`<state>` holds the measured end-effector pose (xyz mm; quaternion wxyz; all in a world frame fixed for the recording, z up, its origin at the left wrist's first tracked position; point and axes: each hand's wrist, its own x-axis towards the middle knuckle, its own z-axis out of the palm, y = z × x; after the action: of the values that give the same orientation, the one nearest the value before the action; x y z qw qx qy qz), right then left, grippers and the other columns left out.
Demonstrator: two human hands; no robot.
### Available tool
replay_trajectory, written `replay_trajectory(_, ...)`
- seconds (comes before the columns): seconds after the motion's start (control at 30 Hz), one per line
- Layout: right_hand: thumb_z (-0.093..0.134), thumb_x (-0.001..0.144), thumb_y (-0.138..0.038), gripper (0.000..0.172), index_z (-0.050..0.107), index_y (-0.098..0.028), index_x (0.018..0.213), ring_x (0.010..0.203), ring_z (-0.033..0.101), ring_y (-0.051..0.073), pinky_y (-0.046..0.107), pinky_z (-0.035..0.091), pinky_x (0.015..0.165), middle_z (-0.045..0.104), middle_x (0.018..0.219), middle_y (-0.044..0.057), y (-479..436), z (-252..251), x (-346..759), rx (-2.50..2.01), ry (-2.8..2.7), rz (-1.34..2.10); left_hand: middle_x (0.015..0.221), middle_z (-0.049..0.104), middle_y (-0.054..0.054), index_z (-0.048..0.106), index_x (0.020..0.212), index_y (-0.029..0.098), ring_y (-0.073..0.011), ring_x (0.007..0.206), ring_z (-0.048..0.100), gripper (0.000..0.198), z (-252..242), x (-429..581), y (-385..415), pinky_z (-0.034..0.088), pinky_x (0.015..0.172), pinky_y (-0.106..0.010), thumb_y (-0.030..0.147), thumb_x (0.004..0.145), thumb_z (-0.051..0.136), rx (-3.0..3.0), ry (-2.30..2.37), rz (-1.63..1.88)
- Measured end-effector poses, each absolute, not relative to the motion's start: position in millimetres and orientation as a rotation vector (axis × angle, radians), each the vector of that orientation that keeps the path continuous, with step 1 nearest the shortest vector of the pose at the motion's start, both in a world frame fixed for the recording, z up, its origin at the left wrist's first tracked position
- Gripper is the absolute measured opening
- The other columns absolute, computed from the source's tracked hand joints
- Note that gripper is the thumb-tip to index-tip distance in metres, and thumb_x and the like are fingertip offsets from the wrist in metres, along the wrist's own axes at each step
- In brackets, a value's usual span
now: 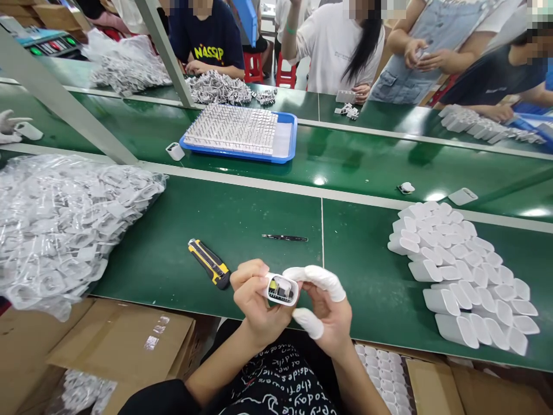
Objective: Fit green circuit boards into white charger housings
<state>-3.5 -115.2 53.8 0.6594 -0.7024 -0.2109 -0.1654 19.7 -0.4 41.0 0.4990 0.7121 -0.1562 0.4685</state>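
Your bare-fingered left hand [253,297] is closed around the left side of a small white plastic housing with a rounded oblong mouth [296,294], just above the near edge of a glossy green tabletop [242,210]. The mouth is turned up toward you, showing a cluster of small yellow, white and dark parts [280,288] inside.

Your right hand [330,308] is loosely curved at the other side, thumb well spread from the fingers, with white fingertip covers [325,280] on the thumb and nearest fingers. Its upper fingertips meet the housing's right edge; whether they press or merely rest there, you cannot tell from this view.

For good handling, let the left hand do the steadying, gripping the outer wall so that no bare fingertip crosses the rim. Hold the mouth tipped toward your eyes, so the cluster can be checked for anything leaning or standing proud. Use the covered fingertips of the right hand for contact, lightly, since the small parts look easy to knock askew.

Just beyond your left hand, to its left, lies a yellow-and-black utility knife [209,264]; give it room, as its blade's position is unclear. Straight beyond both hands lie slim black tweezers [285,237], probably better suited than fingers to narrow gaps. Well to the right of your right hand, white plastic housings in slanting rows [469,279] cover the tabletop.
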Motion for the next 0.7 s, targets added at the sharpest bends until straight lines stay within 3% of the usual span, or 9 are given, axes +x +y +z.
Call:
replay_trajectory(0.13,0.054,0.094,-0.016,0.021,0.062,-0.025,0.111,0.097,0.07,0.019,0.031,0.058,0.085,0.071,0.106,0.005,-128.3,66.8,-1.1,-1.718,-0.404,-0.235,0.099,0.04,-0.002,0.042,0.105,0.018,-0.0133,0.083,0.047,0.052,43.1,20.4,0.4,0.047,0.075,-0.029,0.002,0.069,0.076,1.804,-0.419,1.18)
replay_trajectory(0.3,0.053,0.085,-0.01,0.016,0.064,-0.02,0.09,0.081,0.069,0.016,0.026,0.054,0.073,0.073,0.09,0.003,-132.9,80.3,2.5,-1.905,-0.368,-0.152,0.098,0.042,-0.002,0.043,0.102,0.019,-0.0141,0.084,0.048,0.044,39.2,18.2,2.4,0.047,0.073,-0.03,-0.001,0.072,0.068,1.852,-0.492,1.159)
replay_trajectory(0.7,0.052,0.086,-0.008,0.02,0.067,-0.021,0.086,0.071,0.064,0.013,0.023,0.049,0.066,0.071,0.082,0.0,-137.5,80.7,-2.2,-1.997,-0.379,-0.156,0.101,0.046,-0.004,0.042,0.111,0.018,-0.0169,0.091,0.05,0.045,42.1,13.0,19.6,0.048,0.074,-0.032,-0.004,0.076,0.059,1.933,-0.766,0.738)
